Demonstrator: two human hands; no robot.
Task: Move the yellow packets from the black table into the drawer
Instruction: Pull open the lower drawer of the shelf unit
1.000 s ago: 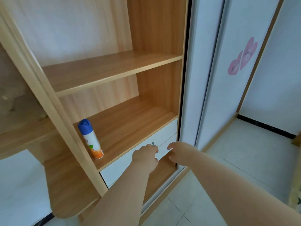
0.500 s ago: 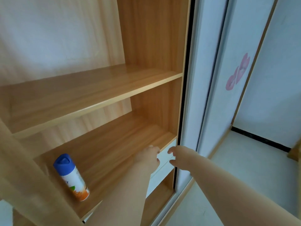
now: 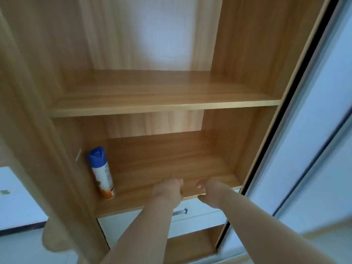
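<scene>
Cabinet [image 3: 38,149], light wood, open front. Two shelves in view.

Upper shelf [image 3: 152,92]: the board shows bare from L side to R side. Front edge runs straight across.

Lower shelf [image 3: 171,159]: spray can [image 3: 102,172] at L end, blue cap up, orange base near the front edge, just beside the cabinet's L upright. From the can to the R corner the board shows bare wood: wide free run along the front edge and back to the rear panel.

Drawer [image 3: 118,227]: white front, directly under the lower shelf's front edge, looks pushed in flush. Metal handle [image 3: 180,212] at mid-front, partly behind L forearm. Another wood board shows below the drawer.

R side: sliding door [image 3: 314,130], pale, with a dark edge strip close against the cabinet's R wall.

Hands: both arms stretched fwd, side by side, a small gap between them, both over the lower shelf's front edge, above the drawer.
- Left hand [image 3: 168,191]: back of hand to camera, knuckles bent, fingertips hidden behind it. Cannot tell if it grips or touches anything. Above the handle, apart from it.
- Right hand [image 3: 208,193]: fingers loosely bent, thumb apart below them, nothing between them. Near the shelf's R front corner.

Frame is motion-blurred; fine contact w/ the shelf edge can't be read.
</scene>
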